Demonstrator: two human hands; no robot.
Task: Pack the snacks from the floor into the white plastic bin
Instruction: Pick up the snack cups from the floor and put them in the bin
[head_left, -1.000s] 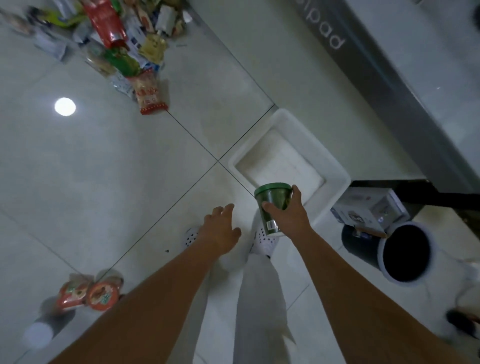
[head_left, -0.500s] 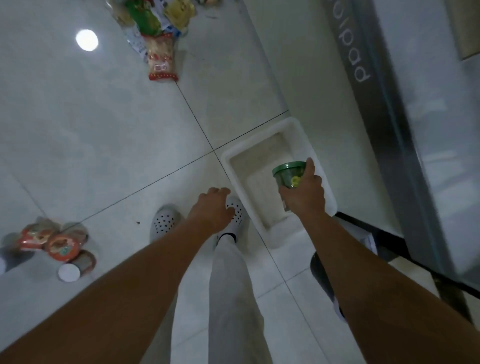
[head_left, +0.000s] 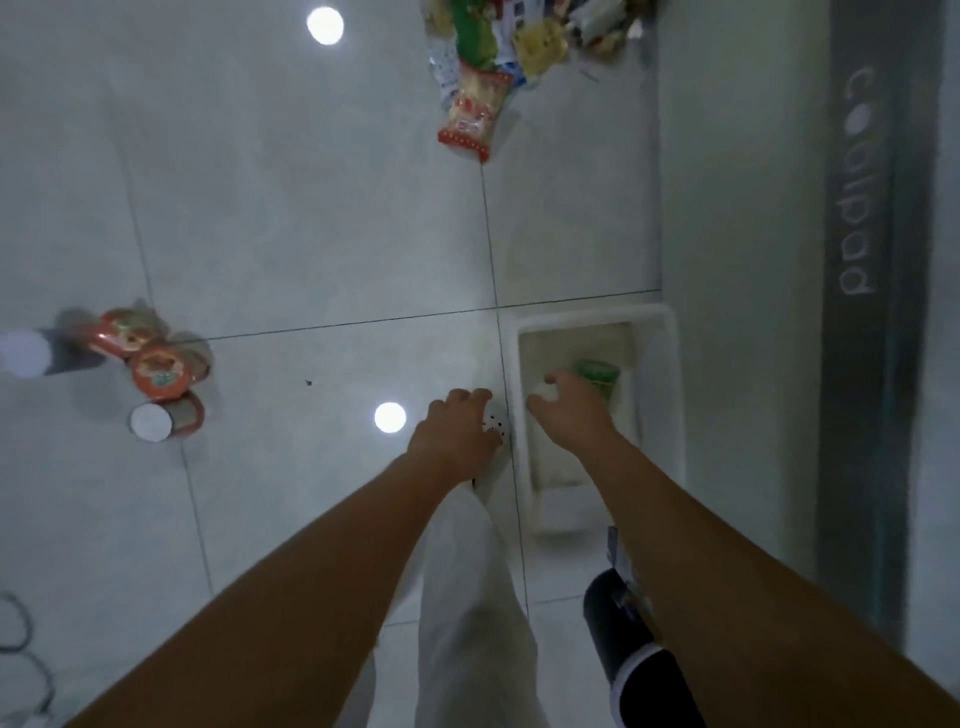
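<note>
Snacks are seen in three places: a heap of packets (head_left: 498, 57) at 12 o'clock at the top edge, a cluster of red-lidded cups (head_left: 150, 364) on the tiles at 9 o'clock, and one green-lidded cup (head_left: 597, 376) inside the white plastic bin (head_left: 660, 395). The bin is set on the floor (head_left: 285, 208) at about 3 o'clock from the frame's centre, against a pale wall. The right hand (head_left: 569, 410) is lowered into the bin with the fingers spread and loose; it lies just beside the green-lidded cup, but whether they are touching cannot be told through the blur. The left hand (head_left: 454, 436) is held over a perforated white shoe (head_left: 496, 423), just outside the bin's left wall, fingers relaxed and gripping nothing. A dark cylindrical container (head_left: 628, 654) is seen at 5 o'clock, partly hidden by the right forearm.
</note>
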